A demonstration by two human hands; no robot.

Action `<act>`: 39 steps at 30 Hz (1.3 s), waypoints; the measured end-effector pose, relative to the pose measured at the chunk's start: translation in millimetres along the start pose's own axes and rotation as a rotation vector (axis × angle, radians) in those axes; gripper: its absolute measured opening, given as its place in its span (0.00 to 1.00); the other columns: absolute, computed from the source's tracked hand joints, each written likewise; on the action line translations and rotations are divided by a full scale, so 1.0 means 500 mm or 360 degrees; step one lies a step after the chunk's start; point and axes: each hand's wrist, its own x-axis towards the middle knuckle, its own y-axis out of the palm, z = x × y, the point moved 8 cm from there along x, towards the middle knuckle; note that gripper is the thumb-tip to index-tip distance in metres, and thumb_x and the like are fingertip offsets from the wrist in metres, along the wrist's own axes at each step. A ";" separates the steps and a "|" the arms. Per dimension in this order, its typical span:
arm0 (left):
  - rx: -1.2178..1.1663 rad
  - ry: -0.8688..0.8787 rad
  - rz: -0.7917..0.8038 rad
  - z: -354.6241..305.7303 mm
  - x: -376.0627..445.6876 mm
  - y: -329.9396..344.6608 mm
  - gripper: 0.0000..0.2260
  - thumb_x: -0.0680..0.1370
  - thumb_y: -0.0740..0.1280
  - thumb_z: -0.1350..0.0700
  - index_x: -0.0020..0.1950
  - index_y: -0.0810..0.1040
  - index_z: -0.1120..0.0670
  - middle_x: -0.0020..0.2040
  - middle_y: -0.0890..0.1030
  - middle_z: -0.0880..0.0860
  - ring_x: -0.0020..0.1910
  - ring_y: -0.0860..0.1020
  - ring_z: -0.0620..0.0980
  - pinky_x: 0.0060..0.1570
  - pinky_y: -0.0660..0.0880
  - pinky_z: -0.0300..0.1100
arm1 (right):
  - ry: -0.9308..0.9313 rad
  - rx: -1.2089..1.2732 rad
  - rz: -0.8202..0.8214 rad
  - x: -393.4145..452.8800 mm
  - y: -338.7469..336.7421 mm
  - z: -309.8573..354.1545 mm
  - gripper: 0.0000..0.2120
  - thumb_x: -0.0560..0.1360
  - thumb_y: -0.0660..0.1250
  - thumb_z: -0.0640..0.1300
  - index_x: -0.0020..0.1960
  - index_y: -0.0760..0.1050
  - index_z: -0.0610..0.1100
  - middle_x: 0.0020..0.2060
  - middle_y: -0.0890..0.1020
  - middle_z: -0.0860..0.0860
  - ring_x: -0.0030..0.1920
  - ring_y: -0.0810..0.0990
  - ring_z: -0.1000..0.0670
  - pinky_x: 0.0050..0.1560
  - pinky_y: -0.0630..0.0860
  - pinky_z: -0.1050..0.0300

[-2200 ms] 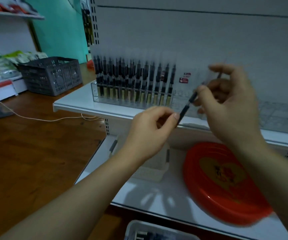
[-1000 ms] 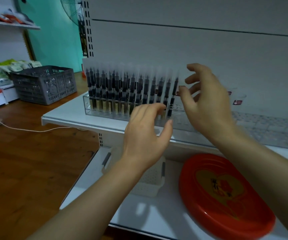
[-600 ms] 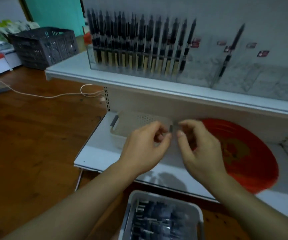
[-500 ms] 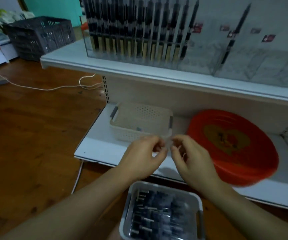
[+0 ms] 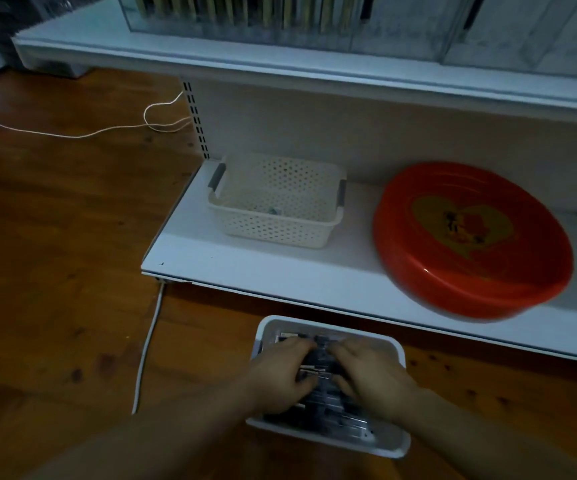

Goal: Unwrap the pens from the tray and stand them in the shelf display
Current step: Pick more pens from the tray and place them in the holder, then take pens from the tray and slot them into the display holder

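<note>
A: We're looking down at the lower shelf (image 5: 280,271): one cream perforated basket (image 5: 276,216), one red round dish (image 5: 470,240) beside it, a white cable (image 5: 145,351) on the wood floor (image 5: 55,271).

B: And the white tray (image 5: 396,445) sits on the floor before that shelf, heaped with dark wrapped pens (image 5: 321,403), too blurred for us to count.

A: Our left hand (image 5: 280,372) and right hand (image 5: 370,375) cover the heap; each grip, we cannot tell.

B: The clear display (image 5: 315,32) stands on the shelf above.
</note>
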 end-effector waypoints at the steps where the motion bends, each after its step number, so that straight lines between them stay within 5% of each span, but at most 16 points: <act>1: -0.0029 -0.0021 0.0036 0.005 0.000 0.009 0.24 0.82 0.64 0.47 0.76 0.63 0.50 0.71 0.71 0.52 0.66 0.71 0.50 0.65 0.70 0.46 | 0.0007 -0.0053 0.0019 0.004 0.011 -0.002 0.22 0.83 0.59 0.51 0.75 0.63 0.46 0.69 0.71 0.47 0.68 0.70 0.46 0.63 0.69 0.53; 7: -0.0049 -0.0136 0.0139 0.037 0.017 0.027 0.27 0.83 0.62 0.47 0.79 0.59 0.51 0.76 0.66 0.52 0.72 0.68 0.52 0.69 0.67 0.45 | 0.0128 -0.0305 0.0032 0.034 0.050 -0.025 0.21 0.78 0.67 0.42 0.69 0.66 0.44 0.63 0.69 0.45 0.61 0.72 0.42 0.43 0.67 0.51; 10: -0.0013 -0.0120 0.0203 0.035 0.022 0.034 0.25 0.84 0.61 0.47 0.79 0.60 0.53 0.76 0.66 0.54 0.73 0.67 0.53 0.69 0.66 0.45 | 0.0170 -0.0383 0.0101 0.041 0.063 -0.029 0.18 0.79 0.65 0.40 0.68 0.68 0.43 0.63 0.72 0.44 0.60 0.74 0.43 0.42 0.64 0.53; 13: -0.0022 -0.0120 0.0221 0.038 0.028 0.038 0.25 0.84 0.61 0.48 0.78 0.61 0.54 0.75 0.67 0.55 0.72 0.68 0.53 0.69 0.68 0.47 | 0.0142 -0.0329 0.0078 0.041 0.068 -0.027 0.14 0.79 0.66 0.40 0.63 0.71 0.43 0.59 0.76 0.43 0.59 0.75 0.43 0.43 0.64 0.54; 16: -0.0016 -0.0115 0.0232 0.049 0.032 0.038 0.24 0.83 0.62 0.50 0.78 0.62 0.53 0.75 0.68 0.55 0.71 0.69 0.53 0.69 0.69 0.49 | 0.0144 -0.0306 -0.0161 0.039 0.027 -0.035 0.07 0.75 0.72 0.48 0.50 0.77 0.49 0.46 0.80 0.50 0.47 0.81 0.47 0.35 0.69 0.57; 20: -0.0117 -0.0084 0.0102 0.047 0.033 0.023 0.23 0.83 0.62 0.51 0.78 0.62 0.49 0.70 0.74 0.52 0.66 0.74 0.53 0.64 0.73 0.48 | 0.0166 0.0338 -0.0334 0.024 -0.011 -0.050 0.07 0.83 0.58 0.54 0.54 0.73 0.54 0.47 0.79 0.58 0.48 0.78 0.53 0.45 0.77 0.50; 25: -0.0233 -0.0030 -0.0129 0.025 0.036 -0.026 0.12 0.84 0.59 0.53 0.66 0.74 0.46 0.55 0.82 0.48 0.53 0.80 0.48 0.53 0.77 0.44 | 0.0289 0.1031 -0.0835 0.007 -0.095 -0.060 0.03 0.83 0.63 0.46 0.53 0.75 0.53 0.41 0.82 0.61 0.44 0.81 0.59 0.46 0.78 0.55; 29: -0.0399 0.0043 -0.0299 -0.002 0.025 -0.082 0.08 0.83 0.62 0.52 0.58 0.79 0.47 0.46 0.84 0.45 0.45 0.81 0.40 0.51 0.79 0.43 | 0.0341 0.1338 -0.1051 -0.004 -0.164 -0.067 0.08 0.82 0.64 0.41 0.59 0.78 0.49 0.40 0.84 0.59 0.44 0.82 0.60 0.44 0.77 0.63; 39: -0.0609 0.0106 -0.0811 -0.073 -0.004 -0.212 0.06 0.77 0.73 0.51 0.47 0.76 0.46 0.40 0.80 0.48 0.40 0.77 0.44 0.41 0.74 0.36 | 0.0204 0.1650 -0.1284 -0.031 -0.304 -0.032 0.12 0.79 0.69 0.40 0.56 0.75 0.57 0.45 0.85 0.53 0.47 0.83 0.51 0.47 0.82 0.53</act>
